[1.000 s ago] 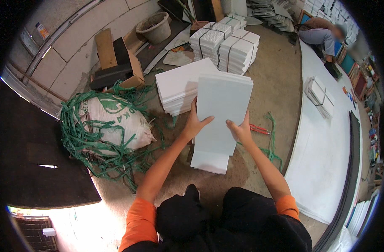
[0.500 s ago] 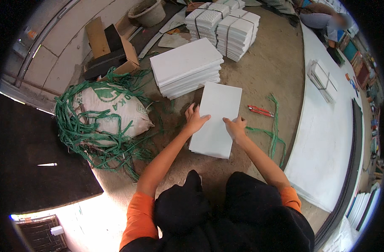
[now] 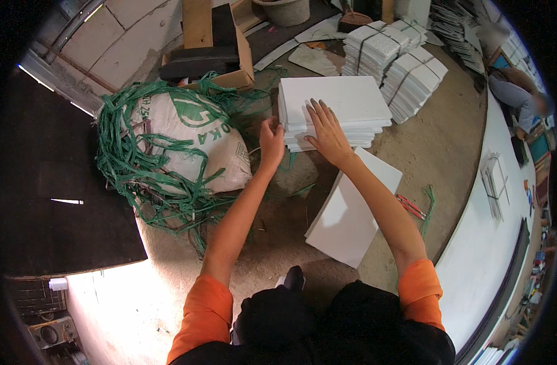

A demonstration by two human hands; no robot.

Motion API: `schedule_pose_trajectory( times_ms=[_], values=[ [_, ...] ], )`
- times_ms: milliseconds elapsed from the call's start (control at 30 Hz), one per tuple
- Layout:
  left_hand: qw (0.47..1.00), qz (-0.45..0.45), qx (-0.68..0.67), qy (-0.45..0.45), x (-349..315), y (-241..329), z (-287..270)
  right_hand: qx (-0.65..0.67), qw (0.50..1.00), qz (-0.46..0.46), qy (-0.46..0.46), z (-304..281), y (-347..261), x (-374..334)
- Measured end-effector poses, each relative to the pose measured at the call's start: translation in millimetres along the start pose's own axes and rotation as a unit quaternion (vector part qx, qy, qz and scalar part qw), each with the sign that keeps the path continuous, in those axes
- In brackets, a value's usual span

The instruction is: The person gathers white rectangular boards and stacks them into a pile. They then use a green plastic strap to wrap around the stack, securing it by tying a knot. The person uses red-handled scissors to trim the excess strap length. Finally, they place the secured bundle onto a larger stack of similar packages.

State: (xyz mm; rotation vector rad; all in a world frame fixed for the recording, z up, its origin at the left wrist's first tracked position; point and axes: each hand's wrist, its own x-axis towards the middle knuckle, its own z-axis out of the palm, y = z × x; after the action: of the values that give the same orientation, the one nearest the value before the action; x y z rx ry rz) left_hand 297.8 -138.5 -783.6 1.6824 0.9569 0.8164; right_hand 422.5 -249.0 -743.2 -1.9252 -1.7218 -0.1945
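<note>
A stack of white rectangular panels (image 3: 333,97) lies on the floor ahead of me. My left hand (image 3: 271,143) is at its left side, fingers curled and closed against the near corner; some fingertips are hidden. Over the near edge reaches my right hand (image 3: 330,135), open, with the fingers stretched flat on the top panel and the thumb at the front side. Beneath my right forearm, a lower pile of white panels (image 3: 345,213) lies askew on the floor, partly covered by the arm.
A white sack (image 3: 220,155) tangled in green strapping (image 3: 123,158) sits at left, below a cardboard box (image 3: 245,58). Tied panel bundles (image 3: 415,79) stand beyond the stack. Red-handled pliers (image 3: 411,207) lie right of the pile. A person (image 3: 519,97) crouches at far right.
Both hands have left the low pile and moved forward to the larger stack. The low pile now lies turned askew. The whole view has shifted, with the sack and stack appearing farther right.
</note>
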Motion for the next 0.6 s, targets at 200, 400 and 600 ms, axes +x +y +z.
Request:
schedule_pose_trajectory(
  times_ms=[200, 400, 600],
  values=[
    [0.971, -0.085, -0.221, -0.034, -8.5, 26.4, -3.0, -0.093, 0.996, -0.012, -0.011, 29.5, 4.3, 9.9],
    [0.989, -0.124, -0.071, -0.043, 21.8, 0.6, -13.8, -0.170, 0.984, -0.035, 0.050, 23.9, 1.6, 26.9],
    [0.984, -0.142, -0.076, -0.082, 38.3, -17.5, -1.9, -0.170, 0.983, -0.047, 0.044, 35.5, 8.2, 29.8]
  ],
)
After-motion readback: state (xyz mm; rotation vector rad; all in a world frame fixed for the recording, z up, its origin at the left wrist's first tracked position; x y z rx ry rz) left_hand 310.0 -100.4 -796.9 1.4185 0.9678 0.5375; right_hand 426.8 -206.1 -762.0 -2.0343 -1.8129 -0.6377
